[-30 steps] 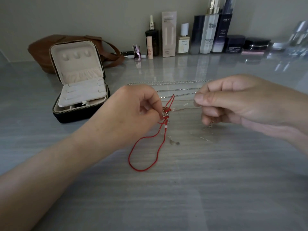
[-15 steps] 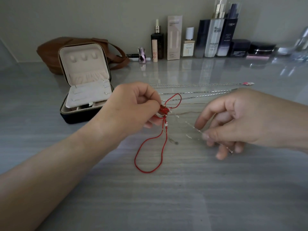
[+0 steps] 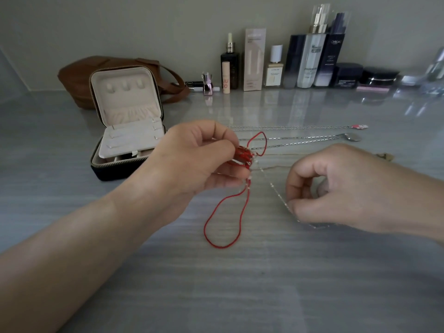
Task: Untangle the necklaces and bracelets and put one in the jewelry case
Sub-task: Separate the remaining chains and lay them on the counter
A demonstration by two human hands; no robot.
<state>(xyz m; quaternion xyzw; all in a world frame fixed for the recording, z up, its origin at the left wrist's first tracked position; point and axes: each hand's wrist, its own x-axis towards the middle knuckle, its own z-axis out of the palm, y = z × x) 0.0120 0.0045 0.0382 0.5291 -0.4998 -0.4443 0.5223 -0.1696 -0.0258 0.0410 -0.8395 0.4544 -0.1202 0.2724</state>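
pinching the knot of the red cord bracelet (image 3: 222, 224) in our left hand (image 3: 199, 159), we grip the thin chain (image 3: 274, 187) in our right hand (image 3: 336, 188); it slants between them.

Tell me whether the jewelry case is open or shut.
Open. The jewelry case has its lid raised upright, with the cream lining and inner tray showing.

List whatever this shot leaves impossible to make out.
Head view:
- The tangle where the red cord bracelet meets the thin chain: partly covered by fingers of the left hand.
- The chain's near end: hidden inside the right hand pinching it.
- The jewelry case lower compartments: blocked by its front wall and insert.
- The gold piece beyond the right wrist: too small to identify.
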